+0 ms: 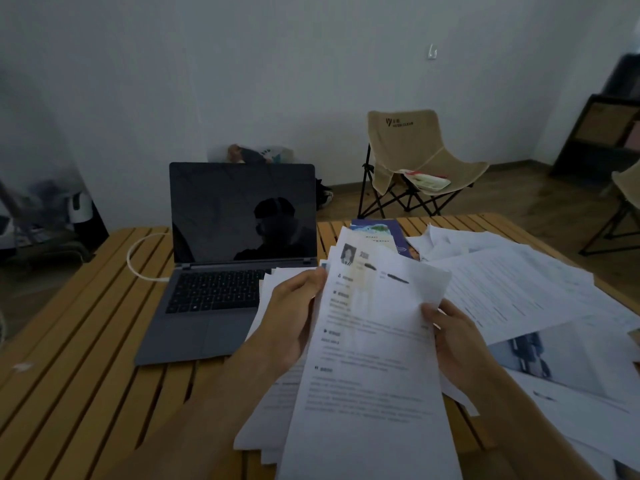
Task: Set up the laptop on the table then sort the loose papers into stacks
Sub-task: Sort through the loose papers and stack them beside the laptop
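A grey laptop (221, 271) stands open on the wooden slatted table (86, 341), its screen dark, with a white cable (138, 261) plugged into its left side. In front of me I hold a bundle of printed papers (370, 358) lifted off the table. My left hand (294, 317) grips the bundle's left edge, thumb on top. My right hand (457, 344) pinches the right edge of the top sheet, which has a small photo and text. More loose papers (526, 292) lie spread over the table's right side.
A blue brochure (377, 230) lies behind the held papers. A beige folding chair (415, 161) with items on its seat stands behind the table. Another chair's edge (623, 202) and a dark shelf (606, 133) are at the right. Bags sit against the far wall.
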A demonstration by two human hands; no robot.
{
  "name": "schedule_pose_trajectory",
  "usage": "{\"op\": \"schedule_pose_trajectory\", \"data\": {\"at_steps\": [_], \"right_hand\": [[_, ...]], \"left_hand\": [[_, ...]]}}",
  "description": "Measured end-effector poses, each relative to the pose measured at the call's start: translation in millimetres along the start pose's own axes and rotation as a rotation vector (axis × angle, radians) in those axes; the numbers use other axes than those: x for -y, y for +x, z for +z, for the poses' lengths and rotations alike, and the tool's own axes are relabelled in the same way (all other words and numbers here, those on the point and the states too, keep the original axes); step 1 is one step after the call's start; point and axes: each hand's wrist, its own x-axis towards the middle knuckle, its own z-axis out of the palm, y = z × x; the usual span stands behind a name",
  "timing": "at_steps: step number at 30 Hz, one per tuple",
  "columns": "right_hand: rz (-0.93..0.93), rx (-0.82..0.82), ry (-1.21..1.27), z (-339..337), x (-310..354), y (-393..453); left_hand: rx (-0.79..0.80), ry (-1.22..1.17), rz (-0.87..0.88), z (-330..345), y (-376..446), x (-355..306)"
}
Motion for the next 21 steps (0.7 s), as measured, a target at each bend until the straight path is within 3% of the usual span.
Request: {"op": "schedule_pose_trajectory", "data": {"at_steps": [13,17,21], "right_hand": [[-0.040,0.017,0.069,5,-2,-3],[-0.011,0.031,0.139,4,-7,-1],[-0.012,-0.026,0.292,-11,-2,3]], "left_hand": [[0.057,-0.222,-0.162,2,-5,-2],[0.109,-0.301,-0.252,5,-6,1],[0.082,-0.262,-0.237,5,-3,1]]}}
